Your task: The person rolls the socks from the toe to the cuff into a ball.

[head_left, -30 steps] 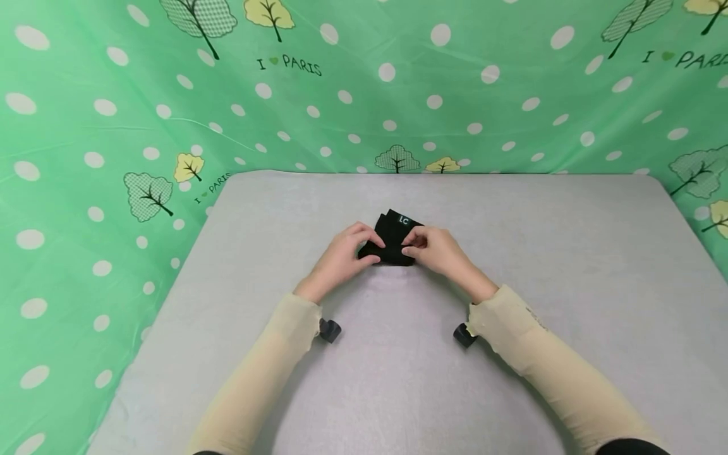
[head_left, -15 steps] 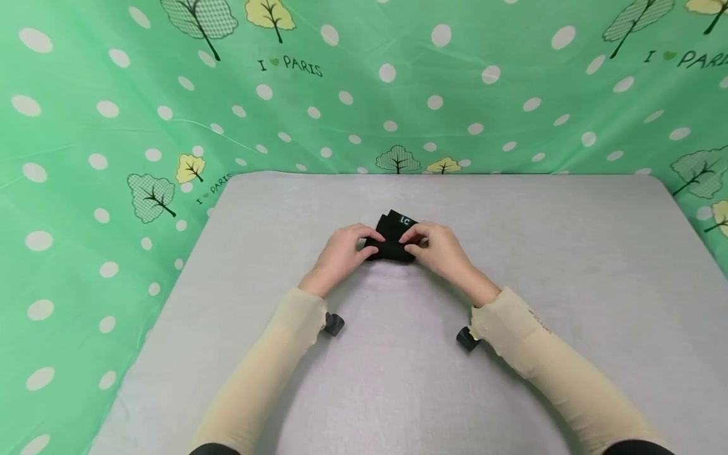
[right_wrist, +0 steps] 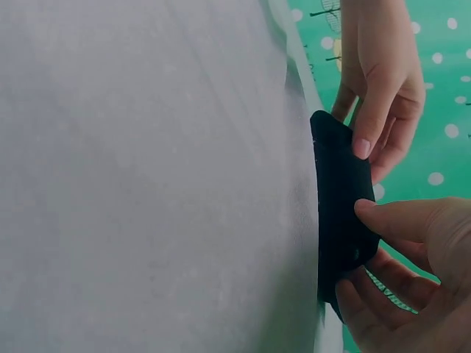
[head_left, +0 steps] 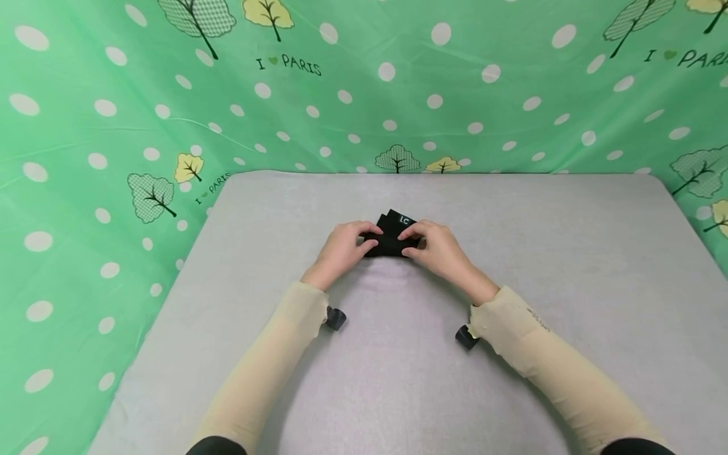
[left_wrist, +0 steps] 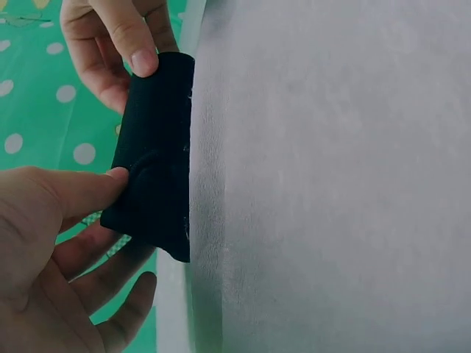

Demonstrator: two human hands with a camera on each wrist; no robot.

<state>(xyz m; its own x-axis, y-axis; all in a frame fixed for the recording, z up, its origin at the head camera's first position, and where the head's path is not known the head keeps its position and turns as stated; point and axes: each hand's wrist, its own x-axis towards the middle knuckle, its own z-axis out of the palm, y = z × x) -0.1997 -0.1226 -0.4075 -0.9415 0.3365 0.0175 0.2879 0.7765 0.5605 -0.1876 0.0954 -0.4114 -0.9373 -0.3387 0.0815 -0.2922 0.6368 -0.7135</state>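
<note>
A pair of black socks point(head_left: 389, 245), folded up from the near side, lies between my hands on the grey table. Two offset cuffs stick out at its far end, one with pale "LC" letters. My left hand point(head_left: 343, 245) pinches the left end of the fold; in the left wrist view its thumb lies on the black fabric point(left_wrist: 151, 154) and its other fingers go behind. The right end is held by my right hand point(head_left: 436, 248), thumb on the near side, index finger over the top. In the right wrist view the fold point(right_wrist: 342, 198) looks like a thick flat roll.
The grey tabletop point(head_left: 569, 265) stretches out on all sides of the hands. Behind it and along its left hangs a green curtain point(head_left: 398, 95) with white dots and printed trees. Each wrist carries a small black camera point(head_left: 336, 318) over a beige sleeve.
Both hands have moved slightly away from the body. The near edge of the socks has gone forward with them, while the lettered cuff has stayed in place, so the bundle is shorter.
</note>
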